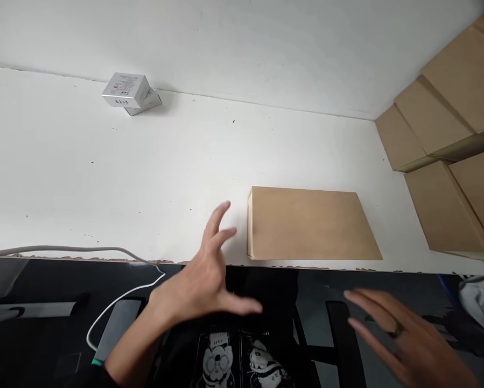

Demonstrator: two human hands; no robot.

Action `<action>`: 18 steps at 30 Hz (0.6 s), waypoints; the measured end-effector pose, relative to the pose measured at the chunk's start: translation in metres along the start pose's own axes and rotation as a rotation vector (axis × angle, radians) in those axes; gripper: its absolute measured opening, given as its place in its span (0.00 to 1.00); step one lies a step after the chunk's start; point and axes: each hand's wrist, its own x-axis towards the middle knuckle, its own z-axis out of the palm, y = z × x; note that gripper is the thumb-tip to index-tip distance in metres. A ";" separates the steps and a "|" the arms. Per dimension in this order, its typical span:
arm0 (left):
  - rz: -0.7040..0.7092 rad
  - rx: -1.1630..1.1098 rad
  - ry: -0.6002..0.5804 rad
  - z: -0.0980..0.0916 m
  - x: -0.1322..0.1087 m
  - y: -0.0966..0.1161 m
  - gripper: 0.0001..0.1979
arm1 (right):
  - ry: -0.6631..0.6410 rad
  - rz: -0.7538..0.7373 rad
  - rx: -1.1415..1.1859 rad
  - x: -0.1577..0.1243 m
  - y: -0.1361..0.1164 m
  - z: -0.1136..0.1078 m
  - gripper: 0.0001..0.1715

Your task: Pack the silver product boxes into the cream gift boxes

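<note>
While the plain brown rectangular cardboard box [312, 223] lies flat near the front edge of the long white tabletop [185, 156], both of the person's bare hands are apart from it. The left hand [207, 283] reaches up from the lower middle, just beside the box's left end, its fingers parted and curved and its thumb stretched well away from them in a wide C; nothing is in its grasp. The right hand [403, 334], slightly blurred, is in front of the tabletop at the lower right, below the box's right end. Its fingers are extended with a gap below them, a dark ring [397, 328] sits on one of them, and it has hold of nothing that can be seen.

At the right end of the tabletop, more brown cardboard boxes [455, 97] are stacked in rows against the pale grey wall [266, 48]. Toward the back left, one small silver-white printed carton [124, 90] rests askew on a second small silver-white carton [147, 101]. A thin whitish cable [84, 249] runs along the front edge at the left and loops down. Below the right side of the box stands a black padded armrest [344, 339].
</note>
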 end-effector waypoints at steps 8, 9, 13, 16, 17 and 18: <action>-0.037 0.029 -0.243 -0.007 0.059 -0.026 0.75 | 0.636 0.593 0.340 0.003 0.007 0.091 0.44; -0.045 0.021 -0.242 -0.005 0.058 -0.028 0.73 | 0.646 0.626 0.402 0.006 0.003 0.097 0.42; 0.010 -0.025 -0.220 0.002 0.057 -0.037 0.67 | 0.630 0.784 0.525 0.015 -0.002 0.099 0.36; 0.071 -0.051 -0.174 0.009 0.061 -0.039 0.65 | 0.622 0.888 0.560 0.013 0.004 0.092 0.35; 0.079 -0.057 -0.153 0.012 0.061 -0.038 0.65 | 0.624 0.903 0.556 0.010 0.006 0.090 0.35; 0.088 -0.064 -0.132 0.014 0.060 -0.037 0.65 | 0.614 0.901 0.543 0.005 0.008 0.089 0.35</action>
